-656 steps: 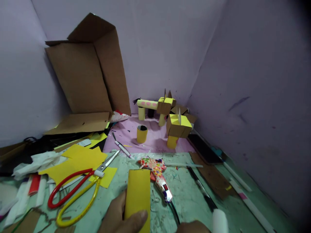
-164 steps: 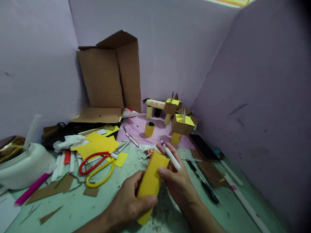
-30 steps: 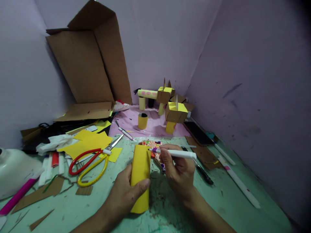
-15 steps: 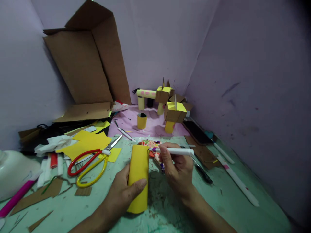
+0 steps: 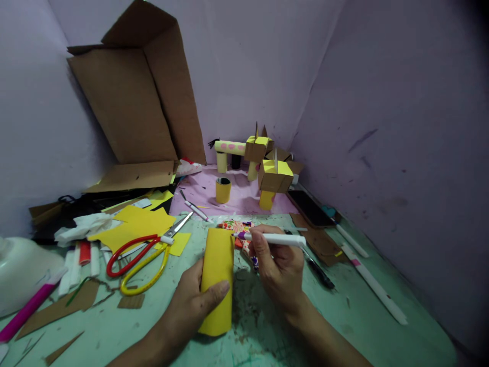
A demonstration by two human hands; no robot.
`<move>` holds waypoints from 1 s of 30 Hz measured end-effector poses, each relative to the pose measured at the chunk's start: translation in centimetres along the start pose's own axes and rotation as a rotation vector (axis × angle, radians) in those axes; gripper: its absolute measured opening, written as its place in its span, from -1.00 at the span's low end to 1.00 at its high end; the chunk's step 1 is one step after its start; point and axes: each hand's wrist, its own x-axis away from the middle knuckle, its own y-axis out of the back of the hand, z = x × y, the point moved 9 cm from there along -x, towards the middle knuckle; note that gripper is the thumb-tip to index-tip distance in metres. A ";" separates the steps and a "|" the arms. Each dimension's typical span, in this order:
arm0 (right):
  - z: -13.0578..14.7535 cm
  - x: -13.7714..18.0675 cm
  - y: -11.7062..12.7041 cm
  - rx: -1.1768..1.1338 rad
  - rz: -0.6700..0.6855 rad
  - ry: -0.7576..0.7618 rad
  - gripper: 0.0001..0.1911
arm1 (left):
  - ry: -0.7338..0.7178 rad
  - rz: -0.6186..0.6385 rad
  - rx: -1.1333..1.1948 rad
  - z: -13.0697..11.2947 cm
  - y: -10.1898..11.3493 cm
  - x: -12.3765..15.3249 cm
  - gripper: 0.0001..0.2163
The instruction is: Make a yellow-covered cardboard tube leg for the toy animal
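Note:
My left hand [image 5: 194, 300] is closed around a yellow paper-covered tube [image 5: 218, 265], with the thumb across its front. Between the thumb and fingers of my right hand [image 5: 280, 265] is a white marker [image 5: 284, 238] with a purple section near its tip. The marker's tip is at the tube's upper right edge; whether it touches, I cannot tell for sure. Behind the tube lies a flower-patterned object [image 5: 244, 244], partly hidden by my right hand and the tube. Scissors [image 5: 168, 239] with one red and one yellow handle lie open to the left.
Yellow paper scraps [image 5: 141, 221] and a white bottle [image 5: 26, 275] lie left. Behind stand a short yellow tube [image 5: 223, 191] and animal-like figures with cardboard box heads [image 5: 275, 176]. A phone [image 5: 310, 208], a cutter [image 5: 319, 270] and a white marker [image 5: 376, 285] lie right.
Hardly anything differs. The yellow tube and my left hand have shifted very slightly to the left; the marker stays at the tube's upper right edge.

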 end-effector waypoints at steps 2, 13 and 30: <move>0.1 0.0 0.0 0.007 0.003 0.004 -0.91 | 0.001 0.002 -0.003 0.0 0.0 0.0 -0.47; -0.2 0.1 -0.2 -0.008 0.009 0.006 -0.92 | -0.001 -0.002 0.008 -0.3 0.0 0.1 -0.46; -0.7 0.1 -0.6 -0.012 0.039 -0.021 -0.92 | -0.004 0.013 0.005 -0.6 -0.1 0.3 -0.45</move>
